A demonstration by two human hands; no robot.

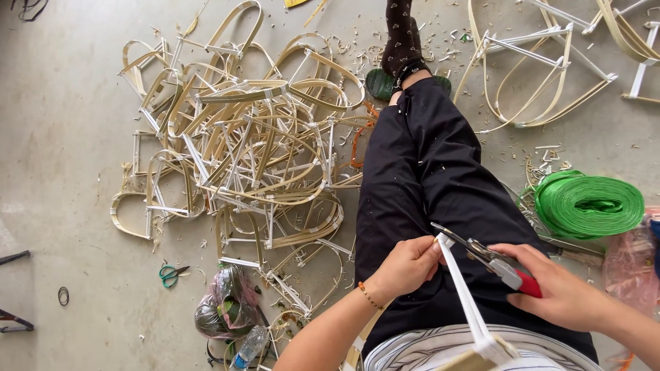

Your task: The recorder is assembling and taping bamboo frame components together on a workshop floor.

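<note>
My left hand [405, 264] pinches the top end of a white-wrapped bamboo strip [462, 292] that rises from my lap. My right hand [557, 288] grips red-handled shears [491, 261], whose open blades meet the strip's tip right by my left fingers. I sit on the floor with my black-trousered leg [426, 172] stretched forward. The strip's lower end joins a pale frame piece [481, 354] at the bottom edge.
A big heap of bent bamboo frames [247, 144] lies left of my leg. More frames [543, 62] lie at top right. A roll of green ribbon [588, 203] sits right. Small green scissors [170, 275], a plastic bag [223, 309] and a bottle [249, 345] lie at lower left.
</note>
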